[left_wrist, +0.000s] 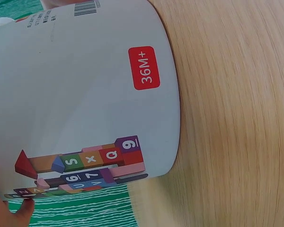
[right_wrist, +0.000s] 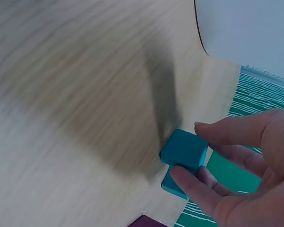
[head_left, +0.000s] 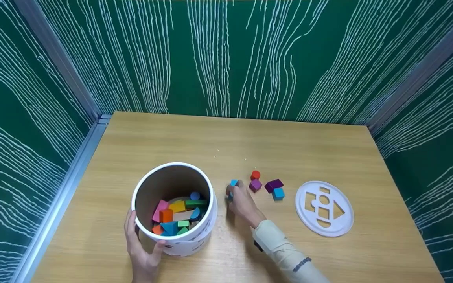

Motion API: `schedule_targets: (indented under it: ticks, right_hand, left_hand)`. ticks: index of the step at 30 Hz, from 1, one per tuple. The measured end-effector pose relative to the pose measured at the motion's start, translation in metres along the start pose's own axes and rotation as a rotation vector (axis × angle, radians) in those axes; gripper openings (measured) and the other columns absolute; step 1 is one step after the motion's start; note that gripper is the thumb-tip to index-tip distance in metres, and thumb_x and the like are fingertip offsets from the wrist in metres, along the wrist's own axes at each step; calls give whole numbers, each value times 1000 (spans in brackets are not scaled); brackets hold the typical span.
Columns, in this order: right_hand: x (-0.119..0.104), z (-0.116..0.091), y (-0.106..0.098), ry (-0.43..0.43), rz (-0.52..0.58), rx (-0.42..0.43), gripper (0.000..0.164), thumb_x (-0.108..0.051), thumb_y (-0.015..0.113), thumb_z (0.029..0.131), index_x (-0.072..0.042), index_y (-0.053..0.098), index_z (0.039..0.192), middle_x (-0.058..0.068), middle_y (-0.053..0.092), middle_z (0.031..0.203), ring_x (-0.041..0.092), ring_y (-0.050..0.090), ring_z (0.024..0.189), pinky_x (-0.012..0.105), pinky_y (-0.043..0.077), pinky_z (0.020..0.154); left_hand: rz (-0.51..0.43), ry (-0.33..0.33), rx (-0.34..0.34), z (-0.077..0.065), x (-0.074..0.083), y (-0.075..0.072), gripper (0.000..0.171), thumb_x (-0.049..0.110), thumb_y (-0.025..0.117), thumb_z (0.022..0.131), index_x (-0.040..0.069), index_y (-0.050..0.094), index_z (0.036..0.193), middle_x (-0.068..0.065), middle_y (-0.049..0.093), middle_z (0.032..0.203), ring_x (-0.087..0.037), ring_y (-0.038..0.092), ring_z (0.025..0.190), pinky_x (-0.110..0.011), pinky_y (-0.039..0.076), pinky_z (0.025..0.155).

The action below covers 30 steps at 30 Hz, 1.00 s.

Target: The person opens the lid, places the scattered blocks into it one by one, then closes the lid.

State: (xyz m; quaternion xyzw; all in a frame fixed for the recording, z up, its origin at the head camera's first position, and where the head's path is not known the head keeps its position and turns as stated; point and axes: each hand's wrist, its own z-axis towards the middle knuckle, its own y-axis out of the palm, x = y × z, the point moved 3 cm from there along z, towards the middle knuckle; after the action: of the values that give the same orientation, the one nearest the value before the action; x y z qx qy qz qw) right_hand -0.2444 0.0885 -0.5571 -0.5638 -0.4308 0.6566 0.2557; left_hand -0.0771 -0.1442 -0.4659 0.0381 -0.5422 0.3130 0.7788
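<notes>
My left hand (head_left: 144,255) grips the side of a white cylindrical tub (head_left: 195,249), its thumb at the front and its fingers along the left. Inside the tub lie many coloured blocks, among them an orange block (head_left: 166,215) and a yellow block (head_left: 177,206). To the right of the tub, my right hand (head_left: 244,204) pinches a teal block (right_wrist: 183,147) between thumb and fingers, low over the table. A second teal block (right_wrist: 173,185) shows right beside it in the right wrist view. The hand partly covers both in the head view.
Right of my right hand lie a red cylinder (head_left: 255,175), a purple cube (head_left: 255,185), a dark purple block (head_left: 274,185) and a blue cube (head_left: 278,193). A white round lid (head_left: 305,214) with shaped holes rests farther right. Green patterned walls (head_left: 210,59) enclose the table (head_left: 163,133).
</notes>
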Motion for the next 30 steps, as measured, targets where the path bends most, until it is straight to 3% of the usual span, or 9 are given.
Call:
schedule_targets:
  ticks: [4,7,12,15,20,25,30]
  right_hand:
    - [3,-1,3,31,27,-1,26,10,58,69,-4,65,91,17,51,103,27,51,95,40,46,82]
    - [6,-1,6,61,46,-4,26,6,61,72,-5,65,95,15,53,107,26,51,100,41,44,86]
    - [10,-2,7,40,39,51,18,-2,65,73,-7,64,91,12,56,97,22,53,91,37,47,80]
    - [12,-2,8,33,40,71,17,-2,66,73,-7,63,89,10,56,93,20,52,86,35,48,76]
    - [13,-2,8,31,55,49,16,-6,64,76,-8,64,92,9,55,93,19,51,84,34,49,76]
    - [11,-2,7,36,80,19,12,-9,63,79,-8,67,90,6,55,93,18,50,86,35,48,80]
    - [9,-2,6,22,71,30,8,-10,66,77,-8,70,84,4,58,88,18,51,86,36,47,80]
  left_hand:
    - [-14,16,3,-1,-1,0,81,7,66,68,2,23,136,-9,24,141,-18,26,125,-20,25,101]
    - [2,10,3,-2,0,0,81,7,66,68,2,22,137,-6,24,142,-18,26,125,-28,26,102]
    - [21,0,5,-2,0,0,81,7,66,68,2,23,136,-5,24,142,-17,26,125,-41,27,101]
    - [23,0,8,-2,1,0,81,7,67,68,2,23,136,-7,25,141,-17,26,125,-39,27,101]
    - [17,-15,7,-1,1,0,81,7,67,67,3,24,136,-4,24,142,-16,26,125,-31,26,103]
    - [24,-39,3,0,0,0,82,8,67,67,6,24,136,-1,24,141,-13,26,125,-40,28,101]
    - [7,-6,1,0,2,-1,82,6,67,66,4,24,136,-5,24,141,-16,25,126,-49,28,99]
